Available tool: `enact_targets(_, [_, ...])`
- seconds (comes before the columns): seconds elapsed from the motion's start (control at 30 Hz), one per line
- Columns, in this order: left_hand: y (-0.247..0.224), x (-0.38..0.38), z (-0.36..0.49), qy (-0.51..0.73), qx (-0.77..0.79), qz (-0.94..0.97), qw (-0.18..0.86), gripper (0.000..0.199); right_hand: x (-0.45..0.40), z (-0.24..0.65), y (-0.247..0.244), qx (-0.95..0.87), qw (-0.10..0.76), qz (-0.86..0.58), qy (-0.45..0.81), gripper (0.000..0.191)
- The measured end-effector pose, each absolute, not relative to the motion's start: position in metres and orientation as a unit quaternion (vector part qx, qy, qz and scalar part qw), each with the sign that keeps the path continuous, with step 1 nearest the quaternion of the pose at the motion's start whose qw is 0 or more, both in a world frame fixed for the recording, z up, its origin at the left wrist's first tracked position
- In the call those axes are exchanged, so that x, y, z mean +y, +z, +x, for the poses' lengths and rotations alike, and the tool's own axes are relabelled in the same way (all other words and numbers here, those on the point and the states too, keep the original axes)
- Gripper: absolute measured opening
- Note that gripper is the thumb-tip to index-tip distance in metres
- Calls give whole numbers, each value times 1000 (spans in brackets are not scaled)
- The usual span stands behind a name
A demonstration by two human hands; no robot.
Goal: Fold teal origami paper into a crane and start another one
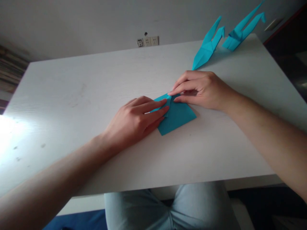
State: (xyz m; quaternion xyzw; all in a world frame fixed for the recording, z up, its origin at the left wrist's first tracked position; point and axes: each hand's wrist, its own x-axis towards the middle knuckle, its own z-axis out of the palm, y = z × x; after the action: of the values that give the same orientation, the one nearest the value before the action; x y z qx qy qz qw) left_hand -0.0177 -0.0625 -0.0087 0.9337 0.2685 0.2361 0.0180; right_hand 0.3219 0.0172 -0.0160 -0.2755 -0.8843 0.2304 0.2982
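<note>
A folded piece of blue origami paper lies flat on the white table, with a narrow flap turned over near its left part. My left hand rests across that left part, fingers stretched out flat and pressing on the flap. From the far right side, my right hand reaches the paper's upper edge. Its thumb and index fingertip are close together at the top of the flap, holding the paper there. The left hand covers some of the folded layers.
Two finished blue paper cranes, a nearer crane and a farther crane, stand at the table's back right. The white table meets a wall with power sockets. Its front edge runs just above my legs.
</note>
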Motion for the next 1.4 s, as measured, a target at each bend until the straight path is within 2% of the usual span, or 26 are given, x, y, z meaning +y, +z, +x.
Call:
enact_targets(0.33, [-4,-58,-24,217,249,943,-40,30,18,323,-16,-880,291,-266,265,27])
enact_targets(0.57, [1,-62,-20,194,280,940,11,31,18,322,-12,-882,276,-269,272,28])
enact_targets(0.83, [-1,-62,-20,202,264,943,14,31,17,321,-12,-879,279,-273,275,28])
enact_targets(1.2, [-2,-65,-23,209,279,934,73,29,14,320,-8,-862,274,-318,285,32])
enact_targets(1.4, [1,-68,-20,260,370,892,31,54,14,319,-8,-883,258,-286,268,36])
